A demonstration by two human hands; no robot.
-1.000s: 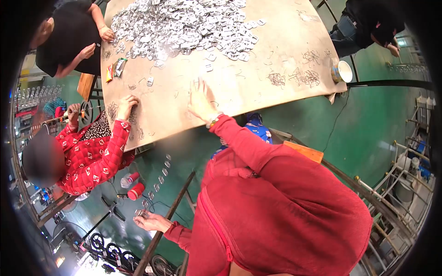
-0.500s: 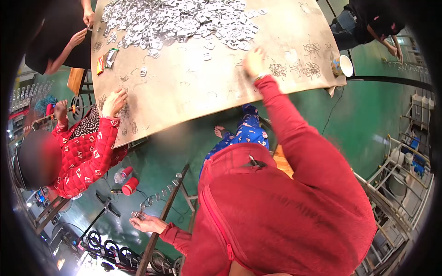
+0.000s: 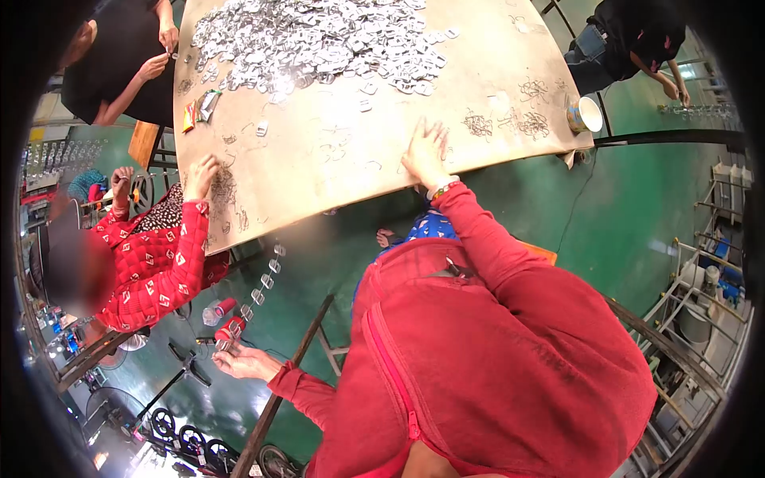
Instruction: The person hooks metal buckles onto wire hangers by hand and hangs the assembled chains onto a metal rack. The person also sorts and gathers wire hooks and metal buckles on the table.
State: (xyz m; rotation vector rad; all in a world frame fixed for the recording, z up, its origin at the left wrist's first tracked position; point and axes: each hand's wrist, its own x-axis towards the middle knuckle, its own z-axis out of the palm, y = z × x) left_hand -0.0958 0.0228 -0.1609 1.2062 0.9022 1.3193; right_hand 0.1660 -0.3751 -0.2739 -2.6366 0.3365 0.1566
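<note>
My left hand [image 3: 243, 363] is out to the left over the floor, its fingers closed on the end of a chain of small metal buckle-like pieces [image 3: 257, 297]. The chain stretches away from the fingers toward the table's edge. On the table [image 3: 295, 175], my right hand [image 3: 426, 153] rests near the front edge with its fingers spread. Thin wire hooks [image 3: 335, 143] lie scattered to its left, and a tangled cluster of wire hooks [image 3: 478, 124] lies to its right. Farther back is a large heap of loose silvery metal pieces [image 3: 319, 44].
A paper cup [image 3: 584, 115] lies tipped at the table's right corner. Snack packets [image 3: 199, 110] are on the left. A person in a patterned red jacket [image 3: 151, 267] sits at the left; others stand at the far left and far right. A wooden rail [image 3: 291, 374] passes near my left arm.
My right hand has drawn back toward the table's front edge, its fingers now spread. The chain at my left hand has swung toward the table and straightened. The view has shifted slightly.
</note>
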